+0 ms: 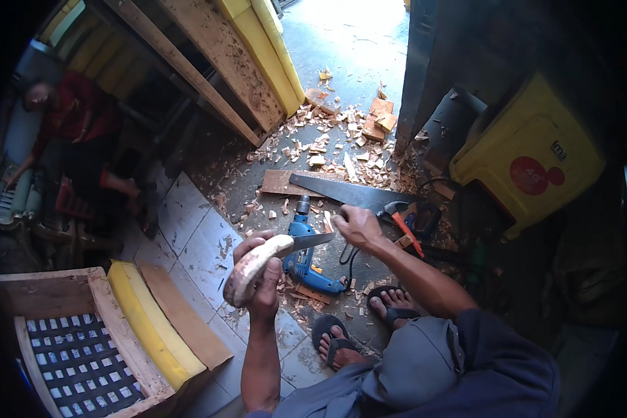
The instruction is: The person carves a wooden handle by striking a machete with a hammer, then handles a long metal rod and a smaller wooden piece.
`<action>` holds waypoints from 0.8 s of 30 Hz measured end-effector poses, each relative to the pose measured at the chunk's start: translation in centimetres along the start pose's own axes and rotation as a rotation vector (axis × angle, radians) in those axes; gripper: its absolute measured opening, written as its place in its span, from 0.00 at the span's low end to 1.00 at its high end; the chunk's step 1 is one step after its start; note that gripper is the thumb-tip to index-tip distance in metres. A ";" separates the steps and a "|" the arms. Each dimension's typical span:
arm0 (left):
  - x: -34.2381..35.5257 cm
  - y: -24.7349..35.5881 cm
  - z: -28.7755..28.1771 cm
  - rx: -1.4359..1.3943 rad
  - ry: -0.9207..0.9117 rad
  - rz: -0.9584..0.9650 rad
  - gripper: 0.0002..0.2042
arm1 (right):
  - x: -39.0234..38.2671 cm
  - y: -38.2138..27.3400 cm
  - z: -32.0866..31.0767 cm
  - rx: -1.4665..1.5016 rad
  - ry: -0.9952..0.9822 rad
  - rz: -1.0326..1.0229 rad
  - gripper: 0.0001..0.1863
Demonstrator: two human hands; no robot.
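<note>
Grey concrete, scuffed and dark, makes up the floor (359,313), with pale glazed tiles (184,216) at its left, their surfaces blotched. A tall frame of rough, stained timber (223,59) leans at the upper left, edged with smooth yellow foam (275,52). At the lower left, a squarish wooden frame (129,334) carries black straps woven into an open grid. A rounded yellow plastic stool (536,139) lies tipped at the right. The handsaw (348,191), a long tapering metal blade, overlaps a flat reddish board (279,182). Just below it lies a blue plastic drill (301,228) with a metal chuck. The left hand (265,296) is wrapped firmly around a curved, rounded piece (258,266), cream with brownish mottling, held above the drill's left side. The right hand (361,226) is curled closed near the tip of the smooth, narrow blade (313,241) projecting from that piece; whether it grips anything cannot be told. Splintery wood chips (318,160) litter the concrete.
</note>
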State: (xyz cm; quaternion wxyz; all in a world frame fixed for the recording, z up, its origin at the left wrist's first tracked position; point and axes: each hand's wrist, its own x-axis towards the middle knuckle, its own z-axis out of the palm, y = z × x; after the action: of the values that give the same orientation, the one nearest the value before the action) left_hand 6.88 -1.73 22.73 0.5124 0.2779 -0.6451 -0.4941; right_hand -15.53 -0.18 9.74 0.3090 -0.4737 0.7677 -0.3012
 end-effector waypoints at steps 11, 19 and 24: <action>5.6 -2.1 0.1 -0.139 0.028 -0.150 0.12 | -3.6 15.6 -1.5 -0.584 0.222 0.041 0.25; 9.2 -3.2 2.2 -0.350 -0.030 -0.263 0.03 | -3.5 17.0 -4.5 -0.427 0.224 -0.041 0.20; 11.8 -4.1 3.0 -0.376 -0.022 -0.309 0.03 | -5.0 19.6 -7.1 -0.279 0.433 -0.192 0.18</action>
State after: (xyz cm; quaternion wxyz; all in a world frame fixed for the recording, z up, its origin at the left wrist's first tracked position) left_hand -0.30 -12.39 23.58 0.4665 0.2674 -0.4972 -0.6810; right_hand -29.74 12.86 0.35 0.0395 -0.5070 0.8015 -0.3146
